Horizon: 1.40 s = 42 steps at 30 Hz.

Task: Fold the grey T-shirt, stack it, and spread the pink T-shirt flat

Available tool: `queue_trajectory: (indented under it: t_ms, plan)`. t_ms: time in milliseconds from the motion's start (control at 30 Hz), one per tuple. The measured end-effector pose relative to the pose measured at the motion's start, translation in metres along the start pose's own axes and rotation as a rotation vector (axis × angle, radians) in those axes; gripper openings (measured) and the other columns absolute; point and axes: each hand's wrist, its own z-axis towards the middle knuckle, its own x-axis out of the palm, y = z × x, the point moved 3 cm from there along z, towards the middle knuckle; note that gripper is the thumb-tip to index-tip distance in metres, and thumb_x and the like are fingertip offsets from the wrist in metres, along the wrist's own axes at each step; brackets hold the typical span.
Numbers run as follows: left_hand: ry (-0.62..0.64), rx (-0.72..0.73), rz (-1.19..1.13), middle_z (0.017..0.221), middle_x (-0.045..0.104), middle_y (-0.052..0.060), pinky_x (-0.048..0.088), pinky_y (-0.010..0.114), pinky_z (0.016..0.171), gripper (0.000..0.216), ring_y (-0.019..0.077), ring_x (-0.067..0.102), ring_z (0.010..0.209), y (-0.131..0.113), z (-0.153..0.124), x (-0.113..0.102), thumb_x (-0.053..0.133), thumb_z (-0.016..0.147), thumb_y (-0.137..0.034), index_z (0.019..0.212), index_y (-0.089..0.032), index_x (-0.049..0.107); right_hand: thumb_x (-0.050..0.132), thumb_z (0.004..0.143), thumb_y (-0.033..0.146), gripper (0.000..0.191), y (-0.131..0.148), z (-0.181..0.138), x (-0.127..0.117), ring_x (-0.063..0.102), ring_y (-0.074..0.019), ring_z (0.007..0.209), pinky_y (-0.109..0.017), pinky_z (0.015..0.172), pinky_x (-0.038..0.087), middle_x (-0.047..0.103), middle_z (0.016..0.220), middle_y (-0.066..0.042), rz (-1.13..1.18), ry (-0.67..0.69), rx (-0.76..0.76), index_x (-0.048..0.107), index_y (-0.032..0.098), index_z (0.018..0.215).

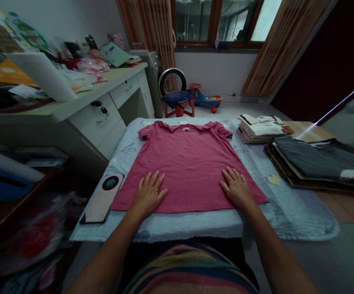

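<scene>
A dark pink short-sleeved shirt lies spread out on the cloth-covered table, its collar at the far edge and its hem toward me. My left hand rests flat on the lower left of the shirt with fingers spread. Toward the lower right, my right hand also presses flat on the fabric, fingers apart. Neither hand grips anything. Left of the shirt's hem, a phone with a round dark camera ring lies on the light blue cloth.
Right of the shirt are a stack of folded light clothes and a pile topped by a dark grey garment. A cluttered white desk stands at the left. Beyond the table are a red stool and a blue ride-on toy.
</scene>
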Motion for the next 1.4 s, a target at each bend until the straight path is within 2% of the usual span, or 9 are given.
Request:
queue_trajectory:
  t_ms: [133, 200, 267, 400, 533, 933, 1100, 1267, 1400]
  plan:
    - [-0.008, -0.037, -0.022, 0.157, 0.037, 0.014, 0.026, 0.061, 0.115, 0.053, 0.0367, 0.03, 0.146, -0.022, 0.006, -0.007, 0.049, 0.097, -0.041, 0.145, -0.018, 0.047, 0.035, 0.099, 0.043, 0.055, 0.018, 0.0, -0.003, 0.027, -0.0317, 0.146, -0.055, 0.115, 0.024, 0.034, 0.158, -0.013, 0.012, -0.008, 0.056, 0.044, 0.017, 0.147]
    - [-0.009, 0.112, -0.08, 0.159, 0.035, 0.012, 0.025, 0.054, 0.118, 0.048, 0.0303, 0.027, 0.148, -0.046, 0.009, -0.007, 0.047, 0.098, -0.036, 0.142, -0.02, 0.05, 0.037, 0.098, 0.042, 0.054, 0.04, -0.001, -0.005, 0.026, -0.0311, 0.147, -0.054, 0.115, 0.024, 0.035, 0.158, -0.014, 0.039, -0.013, 0.014, 0.046, 0.017, 0.145]
    - [0.001, 0.271, -0.142, 0.16, 0.032, 0.008, 0.023, 0.05, 0.12, 0.047, 0.0261, 0.025, 0.149, -0.069, 0.011, -0.004, 0.048, 0.098, -0.037, 0.143, -0.024, 0.048, 0.039, 0.098, 0.042, 0.053, 0.064, -0.002, -0.005, 0.024, -0.0288, 0.148, -0.052, 0.117, 0.021, 0.032, 0.16, -0.011, 0.078, -0.003, -0.11, 0.045, 0.02, 0.146]
    - [0.045, 0.368, -0.19, 0.16, 0.033, 0.007, 0.022, 0.052, 0.12, 0.056, 0.0261, 0.027, 0.148, -0.088, 0.01, 0.006, 0.051, 0.096, -0.043, 0.148, -0.028, 0.041, 0.04, 0.099, 0.041, 0.053, 0.085, -0.008, -0.002, 0.025, -0.0274, 0.147, -0.05, 0.119, 0.019, 0.031, 0.16, -0.008, 0.106, 0.032, -0.22, 0.043, 0.022, 0.148]
    - [0.06, 0.368, -0.197, 0.16, 0.033, 0.005, 0.021, 0.055, 0.119, 0.06, 0.0281, 0.027, 0.148, -0.084, 0.008, 0.006, 0.055, 0.093, -0.044, 0.149, -0.03, 0.039, 0.042, 0.098, 0.043, 0.054, 0.067, -0.015, -0.003, 0.026, -0.0262, 0.147, -0.048, 0.119, 0.019, 0.033, 0.16, -0.006, 0.118, 0.021, -0.199, 0.044, 0.023, 0.148]
    - [0.019, 0.37, -0.208, 0.159, 0.036, 0.006, 0.022, 0.054, 0.118, 0.061, 0.0286, 0.029, 0.146, -0.082, 0.008, 0.006, 0.056, 0.092, -0.045, 0.148, -0.029, 0.041, 0.044, 0.097, 0.043, 0.052, 0.015, -0.041, -0.003, 0.029, -0.0313, 0.145, -0.056, 0.115, 0.023, 0.039, 0.156, -0.011, 0.047, -0.089, 0.079, 0.049, 0.022, 0.144]
    - [0.038, 0.364, -0.233, 0.157, 0.038, 0.007, 0.023, 0.056, 0.118, 0.059, 0.0293, 0.031, 0.145, -0.083, 0.008, 0.003, 0.058, 0.091, -0.043, 0.146, -0.028, 0.044, 0.045, 0.096, 0.04, 0.05, 0.0, -0.06, 0.0, 0.033, -0.0305, 0.142, -0.056, 0.115, 0.022, 0.043, 0.153, -0.01, 0.019, -0.156, 0.099, 0.051, 0.021, 0.142]
    - [0.011, 0.378, -0.293, 0.152, 0.045, 0.007, 0.026, 0.059, 0.116, 0.047, 0.0296, 0.036, 0.141, -0.081, 0.008, 0.001, 0.059, 0.091, -0.038, 0.138, -0.031, 0.054, 0.043, 0.091, 0.023, 0.05, -0.008, -0.071, 0.003, 0.036, -0.0269, 0.141, -0.05, 0.116, 0.027, 0.046, 0.152, -0.009, 0.015, -0.195, 0.036, 0.053, 0.021, 0.14]
    - [-0.036, 0.404, -0.388, 0.138, 0.057, 0.008, 0.038, 0.05, 0.108, 0.03, 0.0254, 0.05, 0.127, -0.079, 0.008, 0.0, 0.054, 0.095, -0.028, 0.123, -0.027, 0.066, 0.045, 0.082, 0.011, 0.058, -0.01, -0.069, 0.002, 0.037, -0.028, 0.141, -0.051, 0.115, 0.028, 0.047, 0.151, -0.008, 0.033, -0.175, 0.056, 0.055, 0.021, 0.137]
